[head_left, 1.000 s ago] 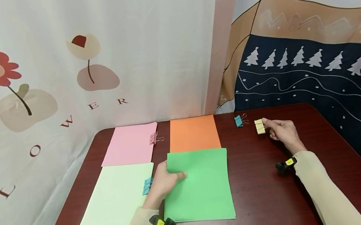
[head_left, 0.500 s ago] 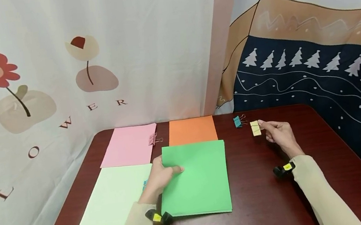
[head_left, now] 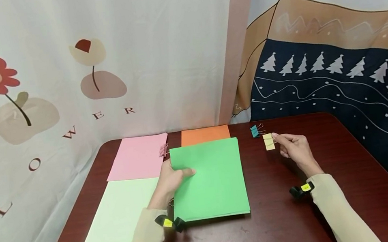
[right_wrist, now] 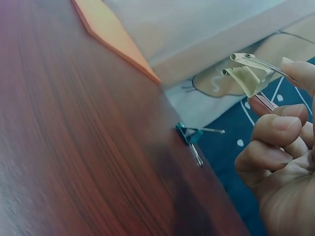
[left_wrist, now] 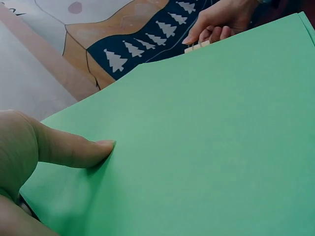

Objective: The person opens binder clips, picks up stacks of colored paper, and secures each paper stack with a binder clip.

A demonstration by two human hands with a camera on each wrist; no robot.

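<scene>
My left hand point(head_left: 172, 181) grips the left edge of a stack of green paper point(head_left: 212, 188), its thumb on the top sheet; the fingers beneath are hidden. The stack is raised off the table and overlaps the orange paper point(head_left: 205, 134) in the head view. My right hand point(head_left: 296, 151) pinches a pale yellow binder clip point(head_left: 268, 142) by its wire handles, between thumb and index finger. The right wrist view shows this yellow clip point(right_wrist: 248, 76) with its mouth parted. It is apart from the green stack, at its right.
A teal binder clip point(head_left: 254, 131) lies near the table's point(head_left: 288, 223) back edge. Pink paper point(head_left: 138, 157) with a pink binder clip point(head_left: 163, 150) lies at the back left. Pale green paper point(head_left: 117, 212) lies in front of it, its clip mostly hidden behind my left hand. Curtains point(head_left: 171, 58) hang behind the table.
My left hand has lifted the green stack and moved it away from me, covering more of the orange paper. My right hand has carried the yellow binder clip leftward and a little nearer.
</scene>
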